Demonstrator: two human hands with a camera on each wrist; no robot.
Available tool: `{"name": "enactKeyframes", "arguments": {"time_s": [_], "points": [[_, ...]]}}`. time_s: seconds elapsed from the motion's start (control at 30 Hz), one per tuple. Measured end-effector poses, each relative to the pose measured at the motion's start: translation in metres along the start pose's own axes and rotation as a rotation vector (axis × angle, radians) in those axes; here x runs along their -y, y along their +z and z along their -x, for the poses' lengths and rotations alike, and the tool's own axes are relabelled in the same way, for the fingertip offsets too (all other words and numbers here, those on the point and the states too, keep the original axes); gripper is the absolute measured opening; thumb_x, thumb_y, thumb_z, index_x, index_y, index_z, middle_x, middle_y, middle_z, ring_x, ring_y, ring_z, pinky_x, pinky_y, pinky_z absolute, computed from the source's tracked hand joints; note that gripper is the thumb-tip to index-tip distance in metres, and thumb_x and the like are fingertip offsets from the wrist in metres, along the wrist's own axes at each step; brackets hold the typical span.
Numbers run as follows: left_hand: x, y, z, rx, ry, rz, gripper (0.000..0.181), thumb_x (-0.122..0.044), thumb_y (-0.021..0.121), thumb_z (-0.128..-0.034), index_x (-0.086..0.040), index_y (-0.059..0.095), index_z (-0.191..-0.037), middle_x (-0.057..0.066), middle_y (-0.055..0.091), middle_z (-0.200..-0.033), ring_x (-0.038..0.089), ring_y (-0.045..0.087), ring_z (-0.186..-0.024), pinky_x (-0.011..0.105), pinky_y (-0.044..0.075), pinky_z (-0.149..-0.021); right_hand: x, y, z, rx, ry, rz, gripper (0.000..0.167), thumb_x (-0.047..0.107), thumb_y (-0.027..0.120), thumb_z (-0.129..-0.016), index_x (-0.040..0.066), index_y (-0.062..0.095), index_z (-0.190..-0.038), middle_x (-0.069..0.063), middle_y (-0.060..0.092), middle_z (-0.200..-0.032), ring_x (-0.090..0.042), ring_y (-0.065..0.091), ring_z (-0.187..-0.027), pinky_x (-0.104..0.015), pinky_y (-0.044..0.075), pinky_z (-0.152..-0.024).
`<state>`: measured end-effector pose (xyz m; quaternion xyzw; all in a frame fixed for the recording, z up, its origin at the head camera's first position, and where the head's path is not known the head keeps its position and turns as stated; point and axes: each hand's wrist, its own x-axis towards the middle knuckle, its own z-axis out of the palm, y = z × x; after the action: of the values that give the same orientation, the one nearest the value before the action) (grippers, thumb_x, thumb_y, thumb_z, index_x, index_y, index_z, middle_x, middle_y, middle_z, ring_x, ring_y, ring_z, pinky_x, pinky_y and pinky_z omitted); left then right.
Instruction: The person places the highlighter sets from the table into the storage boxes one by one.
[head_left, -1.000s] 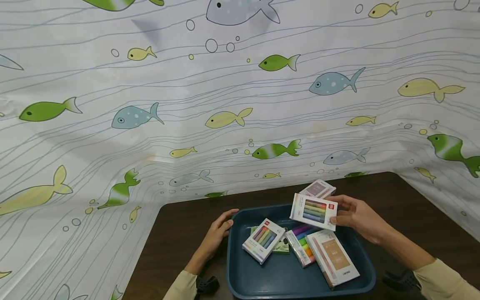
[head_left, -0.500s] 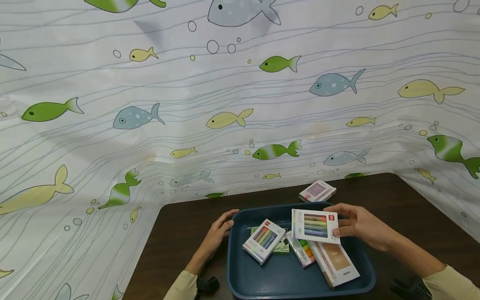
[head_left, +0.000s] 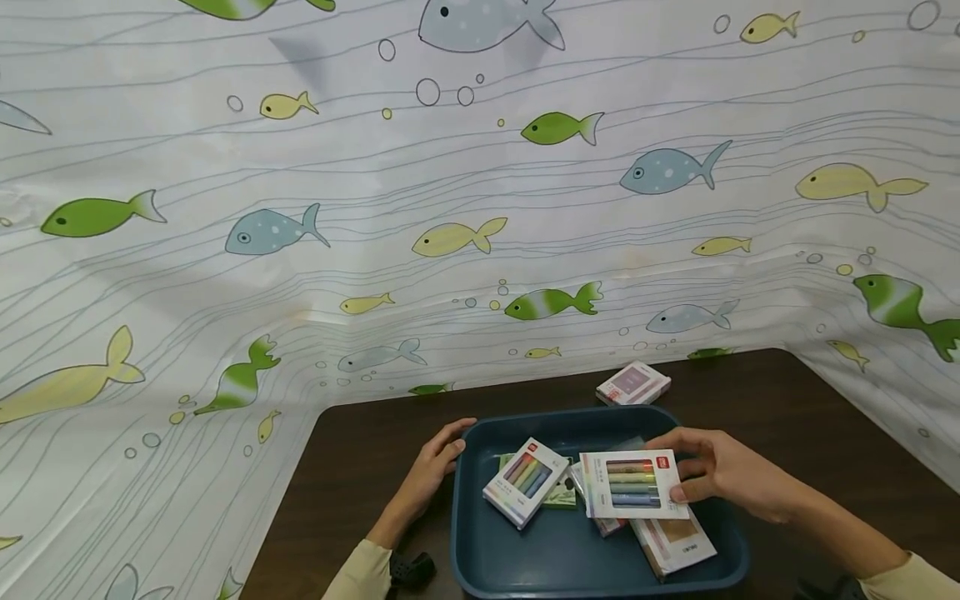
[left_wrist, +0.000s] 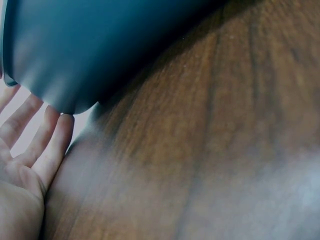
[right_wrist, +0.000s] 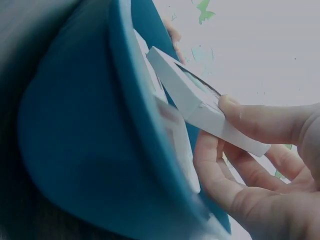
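Note:
My right hand (head_left: 731, 475) pinches the right end of a white box of coloured sticks (head_left: 633, 485), thumb on its face. That box hangs over the right part of a blue tray (head_left: 517, 562), partly covering a white box with a brown panel (head_left: 678, 550) and a pack of coloured pens. In the right wrist view the held box (right_wrist: 210, 120) tilts above the tray rim. At the tray's left side, my left hand (head_left: 431, 467) touches the outer wall with extended fingers. A similar box of coloured sticks (head_left: 527, 482) lies in the tray on a green package (head_left: 561, 497).
Behind the tray, a white box with a pinkish panel (head_left: 633, 383) lies on the dark wooden table (head_left: 360, 442). A fish-patterned sheet (head_left: 450, 183) hangs along the table's back and sides.
My right hand has brought the held box down and toward me, from above the tray's back edge to over the pens and the brown-panelled box. The left hand has stayed put.

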<state>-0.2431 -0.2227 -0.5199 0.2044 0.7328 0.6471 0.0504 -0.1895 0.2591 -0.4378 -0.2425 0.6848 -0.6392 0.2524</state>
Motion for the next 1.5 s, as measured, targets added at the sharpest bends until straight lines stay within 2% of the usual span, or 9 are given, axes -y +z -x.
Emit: {"name": "enactKeyframes", "arguments": {"time_s": [0.23, 0.57, 0.73, 1.03, 1.27, 1.5], "points": [[-0.001, 0.000, 0.001, 0.000, 0.001, -0.023, 0.042, -0.031, 0.046, -0.1108, -0.021, 0.048, -0.152, 0.007, 0.044, -0.153, 0.031, 0.052, -0.129, 0.049, 0.049, -0.098, 0.005, 0.014, -0.002, 0.066, 0.024, -0.026, 0.053, -0.003, 0.067, -0.096, -0.005, 0.048, -0.145, -0.025, 0.054, -0.133, -0.043, 0.060, -0.111, -0.052, 0.055, -0.085], [-0.002, -0.001, 0.001, 0.001, 0.002, -0.011, 0.042, -0.030, 0.046, -0.1112, -0.020, 0.048, -0.152, 0.007, 0.046, -0.151, 0.032, 0.053, -0.129, 0.049, 0.049, -0.099, 0.008, 0.035, -0.005, 0.091, 0.063, 0.097, 0.053, 0.004, 0.072, -0.093, 0.001, 0.054, -0.143, -0.021, 0.055, -0.131, -0.040, 0.061, -0.105, -0.045, 0.055, -0.083], [-0.001, -0.001, 0.000, -0.001, -0.004, -0.017, 0.042, -0.031, 0.046, -0.1111, -0.020, 0.048, -0.152, 0.007, 0.045, -0.152, 0.032, 0.052, -0.130, 0.051, 0.048, -0.100, 0.004, 0.040, -0.006, 0.098, 0.048, 0.128, 0.050, 0.006, 0.072, -0.093, 0.002, 0.057, -0.140, -0.021, 0.056, -0.129, -0.040, 0.061, -0.104, -0.044, 0.055, -0.082], [-0.002, 0.000, 0.001, -0.001, 0.003, -0.022, 0.043, -0.031, 0.046, -0.1110, -0.020, 0.047, -0.152, 0.008, 0.043, -0.153, 0.032, 0.049, -0.132, 0.052, 0.047, -0.100, 0.003, 0.045, -0.007, 0.140, 0.038, 0.062, 0.050, 0.001, 0.068, -0.096, -0.005, 0.052, -0.143, -0.023, 0.057, -0.128, -0.042, 0.061, -0.105, -0.042, 0.056, -0.083], [-0.001, 0.000, 0.001, -0.007, 0.006, -0.028, 0.042, -0.032, 0.047, -0.1107, -0.022, 0.048, -0.152, 0.007, 0.044, -0.153, 0.032, 0.049, -0.133, 0.055, 0.045, -0.101, 0.013, 0.046, -0.004, 0.187, 0.071, 0.122, 0.046, 0.010, 0.060, -0.103, -0.004, 0.050, -0.145, -0.020, 0.059, -0.129, -0.038, 0.058, -0.109, -0.036, 0.054, -0.085], [0.000, 0.000, 0.001, -0.010, 0.002, -0.032, 0.042, -0.033, 0.047, -0.1105, -0.022, 0.049, -0.151, 0.007, 0.045, -0.152, 0.031, 0.050, -0.132, 0.057, 0.044, -0.102, 0.029, 0.040, 0.005, 0.208, 0.085, 0.167, 0.045, 0.009, 0.057, -0.105, -0.005, 0.049, -0.147, -0.026, 0.049, -0.142, -0.038, 0.056, -0.114, -0.037, 0.056, -0.086]]}}
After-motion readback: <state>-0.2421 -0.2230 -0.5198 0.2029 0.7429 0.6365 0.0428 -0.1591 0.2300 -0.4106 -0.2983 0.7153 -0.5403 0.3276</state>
